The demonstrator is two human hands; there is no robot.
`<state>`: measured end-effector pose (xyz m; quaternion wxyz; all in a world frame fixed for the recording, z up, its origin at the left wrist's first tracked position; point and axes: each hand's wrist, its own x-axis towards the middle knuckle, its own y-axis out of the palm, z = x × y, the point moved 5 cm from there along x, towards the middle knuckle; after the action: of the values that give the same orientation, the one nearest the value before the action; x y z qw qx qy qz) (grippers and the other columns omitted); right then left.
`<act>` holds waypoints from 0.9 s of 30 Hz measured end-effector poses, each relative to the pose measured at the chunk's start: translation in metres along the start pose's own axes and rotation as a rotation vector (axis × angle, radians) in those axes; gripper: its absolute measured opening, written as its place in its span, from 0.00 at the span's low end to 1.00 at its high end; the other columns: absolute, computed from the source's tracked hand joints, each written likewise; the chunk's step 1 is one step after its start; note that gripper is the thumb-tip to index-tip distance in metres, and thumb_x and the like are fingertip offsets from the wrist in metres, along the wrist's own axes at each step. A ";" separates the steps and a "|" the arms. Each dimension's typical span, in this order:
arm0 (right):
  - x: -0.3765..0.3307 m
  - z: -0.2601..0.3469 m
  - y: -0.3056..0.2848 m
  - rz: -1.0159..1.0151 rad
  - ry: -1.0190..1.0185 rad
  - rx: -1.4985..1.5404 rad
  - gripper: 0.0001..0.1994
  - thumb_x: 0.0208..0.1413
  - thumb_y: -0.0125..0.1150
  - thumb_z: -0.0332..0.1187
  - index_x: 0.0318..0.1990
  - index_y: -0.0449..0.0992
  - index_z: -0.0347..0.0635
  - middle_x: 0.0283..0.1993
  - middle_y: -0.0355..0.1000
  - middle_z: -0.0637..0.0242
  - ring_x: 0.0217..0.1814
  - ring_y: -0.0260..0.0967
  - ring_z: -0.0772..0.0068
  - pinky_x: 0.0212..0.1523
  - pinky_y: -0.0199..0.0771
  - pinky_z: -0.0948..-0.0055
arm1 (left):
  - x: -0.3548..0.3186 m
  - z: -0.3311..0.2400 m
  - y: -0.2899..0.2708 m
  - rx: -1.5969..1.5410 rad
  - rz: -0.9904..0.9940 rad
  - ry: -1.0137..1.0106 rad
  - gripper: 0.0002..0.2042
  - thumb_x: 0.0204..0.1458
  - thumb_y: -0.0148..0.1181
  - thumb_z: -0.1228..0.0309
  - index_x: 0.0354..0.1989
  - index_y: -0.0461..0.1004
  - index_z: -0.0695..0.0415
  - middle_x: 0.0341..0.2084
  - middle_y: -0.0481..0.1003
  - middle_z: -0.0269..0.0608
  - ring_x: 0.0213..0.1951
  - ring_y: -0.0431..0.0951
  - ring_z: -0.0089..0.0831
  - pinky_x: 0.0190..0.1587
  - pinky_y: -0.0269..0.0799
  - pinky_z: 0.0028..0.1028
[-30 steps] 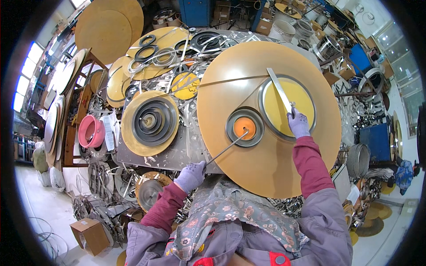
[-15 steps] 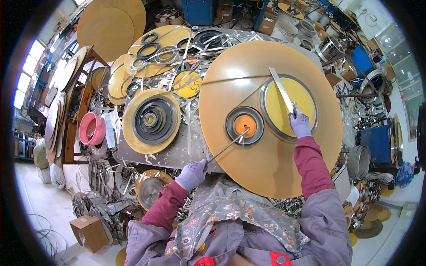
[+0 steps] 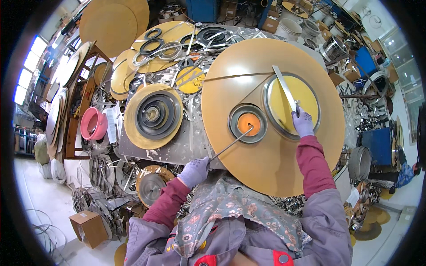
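Observation:
My left hand (image 3: 194, 172), in a pale purple glove, is closed round the near end of a thin metal rod (image 3: 230, 145). The rod's far end meets the orange hub (image 3: 244, 120) of a small grey ring coil (image 3: 232, 128). My right hand (image 3: 303, 123), gloved likewise, grips the lower end of a flat metal bar (image 3: 284, 87). That bar slants across a yellow round plate (image 3: 307, 94) and the metal ring (image 3: 269, 113) around it. Coil and plate both sit on a large tan disc (image 3: 270, 177), with a thin strip running between them.
Left on the grey table (image 3: 191, 150) stands a tan disc with a dark stepped coil (image 3: 165, 113). Black rings (image 3: 151, 46), a yellow disc (image 3: 191, 80) and loose metal strips lie behind. A pink bowl (image 3: 92, 124) is further left, a cardboard box (image 3: 90, 227) on the floor.
The whole scene has shifted slightly rightward in the picture. Both hands keep their holds on the rod and the bar, with little other visible difference.

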<state>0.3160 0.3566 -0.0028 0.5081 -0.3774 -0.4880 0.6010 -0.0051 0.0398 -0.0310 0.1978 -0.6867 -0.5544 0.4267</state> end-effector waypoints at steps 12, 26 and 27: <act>-0.006 0.003 -0.009 -0.024 -0.011 0.048 0.19 0.54 0.54 0.41 0.50 0.72 0.41 0.38 0.74 0.47 0.40 0.72 0.47 0.44 0.70 0.55 | -0.003 -0.005 -0.007 -0.017 -0.021 0.021 0.06 0.53 0.48 0.70 0.35 0.66 0.60 0.24 0.73 0.56 0.31 0.75 0.55 0.34 0.68 0.48; -0.007 0.010 -0.011 0.070 0.030 0.044 0.19 0.55 0.54 0.38 0.52 0.72 0.40 0.42 0.74 0.48 0.44 0.72 0.49 0.47 0.70 0.57 | -0.003 -0.007 -0.007 0.006 0.037 -0.033 0.08 0.55 0.46 0.70 0.37 0.68 0.61 0.27 0.75 0.57 0.32 0.76 0.55 0.35 0.70 0.48; -0.008 0.010 -0.013 0.082 0.049 0.034 0.20 0.55 0.54 0.38 0.53 0.71 0.39 0.43 0.74 0.48 0.45 0.72 0.49 0.48 0.70 0.57 | -0.003 -0.007 -0.006 0.010 0.037 -0.035 0.08 0.55 0.46 0.70 0.37 0.68 0.61 0.27 0.75 0.57 0.32 0.76 0.55 0.35 0.70 0.48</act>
<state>0.3115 0.3470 0.0119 0.5010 -0.4031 -0.4493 0.6202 -0.0027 0.0400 -0.0210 0.1837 -0.6882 -0.5429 0.4448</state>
